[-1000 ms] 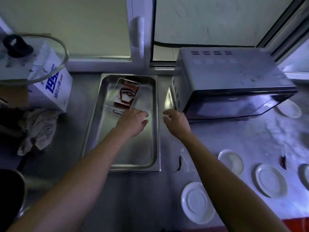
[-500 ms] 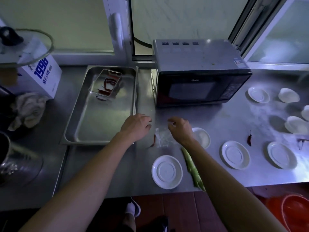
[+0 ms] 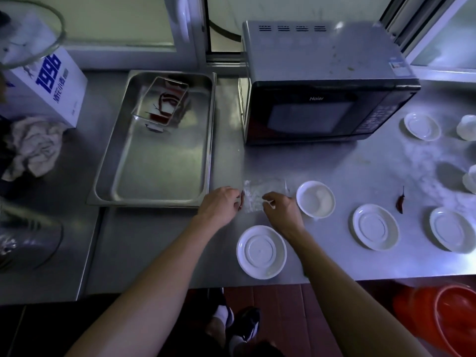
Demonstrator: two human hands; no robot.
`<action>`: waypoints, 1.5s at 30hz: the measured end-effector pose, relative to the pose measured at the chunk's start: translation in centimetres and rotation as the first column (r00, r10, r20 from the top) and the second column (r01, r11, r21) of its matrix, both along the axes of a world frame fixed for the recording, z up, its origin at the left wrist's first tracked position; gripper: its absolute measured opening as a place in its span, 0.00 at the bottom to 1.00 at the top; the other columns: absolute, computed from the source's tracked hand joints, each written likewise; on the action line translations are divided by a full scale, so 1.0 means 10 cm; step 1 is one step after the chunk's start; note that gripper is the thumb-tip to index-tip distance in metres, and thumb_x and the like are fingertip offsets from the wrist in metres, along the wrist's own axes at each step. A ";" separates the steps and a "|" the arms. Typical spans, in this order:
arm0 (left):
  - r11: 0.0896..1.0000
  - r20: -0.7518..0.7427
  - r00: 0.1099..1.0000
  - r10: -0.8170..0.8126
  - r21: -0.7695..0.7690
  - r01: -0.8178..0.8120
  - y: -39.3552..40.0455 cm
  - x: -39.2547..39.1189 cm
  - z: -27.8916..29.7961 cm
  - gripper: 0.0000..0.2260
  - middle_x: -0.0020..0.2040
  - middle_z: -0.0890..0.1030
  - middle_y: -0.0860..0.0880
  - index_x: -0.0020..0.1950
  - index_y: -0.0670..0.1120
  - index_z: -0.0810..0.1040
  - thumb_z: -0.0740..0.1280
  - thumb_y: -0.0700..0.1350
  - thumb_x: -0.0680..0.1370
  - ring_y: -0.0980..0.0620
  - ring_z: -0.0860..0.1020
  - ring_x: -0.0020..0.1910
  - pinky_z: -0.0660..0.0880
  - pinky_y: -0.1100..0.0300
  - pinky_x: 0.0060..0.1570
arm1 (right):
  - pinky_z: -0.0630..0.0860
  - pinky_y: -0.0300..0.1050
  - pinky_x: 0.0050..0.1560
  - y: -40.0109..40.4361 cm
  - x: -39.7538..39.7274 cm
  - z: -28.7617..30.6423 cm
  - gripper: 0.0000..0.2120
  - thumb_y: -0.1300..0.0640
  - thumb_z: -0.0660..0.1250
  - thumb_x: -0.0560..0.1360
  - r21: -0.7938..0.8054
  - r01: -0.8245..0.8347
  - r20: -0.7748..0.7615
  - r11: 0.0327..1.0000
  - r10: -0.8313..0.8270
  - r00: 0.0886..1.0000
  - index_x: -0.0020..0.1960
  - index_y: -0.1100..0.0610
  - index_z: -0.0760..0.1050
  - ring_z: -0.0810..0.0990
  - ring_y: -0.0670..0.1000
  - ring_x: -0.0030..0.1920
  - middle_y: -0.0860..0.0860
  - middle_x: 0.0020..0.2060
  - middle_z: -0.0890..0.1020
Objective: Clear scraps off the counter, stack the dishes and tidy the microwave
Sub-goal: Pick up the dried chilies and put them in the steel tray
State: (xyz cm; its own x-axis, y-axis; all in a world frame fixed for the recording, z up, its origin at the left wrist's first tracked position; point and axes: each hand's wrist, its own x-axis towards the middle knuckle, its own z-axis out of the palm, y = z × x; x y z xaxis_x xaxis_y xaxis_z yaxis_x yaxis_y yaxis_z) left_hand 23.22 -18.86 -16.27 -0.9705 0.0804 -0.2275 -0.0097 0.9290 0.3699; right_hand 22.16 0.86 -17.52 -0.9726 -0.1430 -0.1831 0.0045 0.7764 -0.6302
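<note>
A crumpled clear plastic scrap (image 3: 262,191) lies on the steel counter (image 3: 347,171) in front of the microwave (image 3: 322,99). My right hand (image 3: 280,210) pinches its near edge with thumb and forefinger. My left hand (image 3: 221,204) curls its fingertips round a small red chili (image 3: 241,202) at the scrap's left edge. White saucers sit around: one (image 3: 261,252) below the hands, one (image 3: 315,199) beside my right hand, two more (image 3: 374,226) (image 3: 452,229) to the right. Another red chili (image 3: 400,200) lies between them.
A steel tray (image 3: 211,140) left of the microwave holds a clear box (image 3: 164,101) of chilies. Further saucers and small bowls (image 3: 422,126) sit at far right. A cloth (image 3: 33,148), white carton (image 3: 49,86) and glass lid (image 3: 25,34) stand left. A red basin (image 3: 448,318) sits on the floor.
Both hands came back from the steel tray to the counter front and closed in on the plastic scrap and chili. The view pulled back and shifted right.
</note>
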 end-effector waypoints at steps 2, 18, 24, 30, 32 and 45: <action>1.000 0.023 1.000 -0.010 -0.021 0.011 -0.01 -0.01 -0.12 0.11 0.56 0.81 0.46 0.58 0.46 0.80 0.65 0.44 0.77 0.41 0.80 0.55 0.77 0.51 0.51 | 0.79 0.48 0.56 0.01 -0.04 -0.05 0.13 0.59 0.67 0.76 -0.004 0.004 -0.007 1.000 -0.004 1.000 0.59 0.56 0.82 0.83 0.56 0.54 0.54 0.54 0.86; 0.979 -0.061 0.979 0.194 -0.052 -0.198 0.39 0.13 -0.59 0.06 0.47 0.80 0.45 0.50 0.46 0.78 0.61 0.43 0.78 0.40 0.80 0.47 0.74 0.51 0.39 | 0.76 0.42 0.49 0.23 -0.23 -0.26 0.13 0.62 0.66 0.75 -0.061 -0.064 -0.052 0.996 0.061 0.997 0.57 0.55 0.83 0.84 0.53 0.51 0.51 0.53 0.86; 0.962 -0.075 0.963 0.257 -0.072 -0.263 0.46 0.14 -0.61 0.05 0.49 0.79 0.45 0.50 0.45 0.76 0.61 0.43 0.79 0.39 0.79 0.48 0.74 0.49 0.40 | 0.76 0.44 0.51 0.27 -0.23 -0.33 0.14 0.62 0.65 0.75 -0.075 -0.095 -0.064 0.993 0.090 0.994 0.58 0.55 0.83 0.83 0.54 0.52 0.52 0.53 0.85; 0.954 -0.070 0.956 0.287 -0.074 -0.291 0.48 0.07 -0.60 0.08 0.51 0.80 0.43 0.52 0.44 0.77 0.62 0.46 0.79 0.39 0.79 0.51 0.75 0.48 0.45 | 0.78 0.46 0.51 0.32 -0.22 -0.36 0.13 0.63 0.65 0.76 -0.104 -0.095 -0.106 0.990 0.084 0.991 0.57 0.55 0.82 0.83 0.53 0.51 0.52 0.54 0.85; 0.950 -0.068 0.954 0.292 -0.095 -0.297 0.49 0.06 -0.60 0.09 0.51 0.79 0.43 0.52 0.44 0.78 0.62 0.46 0.80 0.39 0.78 0.52 0.75 0.49 0.45 | 0.78 0.45 0.51 0.36 -0.22 -0.36 0.12 0.63 0.65 0.76 -0.117 -0.086 -0.122 0.989 0.071 0.990 0.56 0.55 0.82 0.83 0.53 0.50 0.52 0.55 0.84; 0.929 -0.147 0.924 0.352 -0.061 -0.364 0.39 0.26 -0.28 0.05 0.48 0.80 0.46 0.51 0.44 0.78 0.65 0.44 0.78 0.44 0.75 0.55 0.76 0.49 0.44 | 0.79 0.50 0.50 0.40 -0.23 -0.16 0.12 0.65 0.65 0.75 -0.150 -0.143 -0.170 0.978 0.117 0.979 0.56 0.58 0.81 0.83 0.53 0.48 0.53 0.56 0.83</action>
State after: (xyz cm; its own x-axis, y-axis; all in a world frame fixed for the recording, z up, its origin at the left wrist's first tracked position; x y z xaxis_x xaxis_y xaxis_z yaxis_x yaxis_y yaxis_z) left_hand 25.86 -14.98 -19.11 -0.9524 -0.2919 -0.0873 -0.3045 0.9009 0.3095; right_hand 19.90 4.85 -19.10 -0.9584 -0.2854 0.0079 -0.2003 0.6524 -0.7309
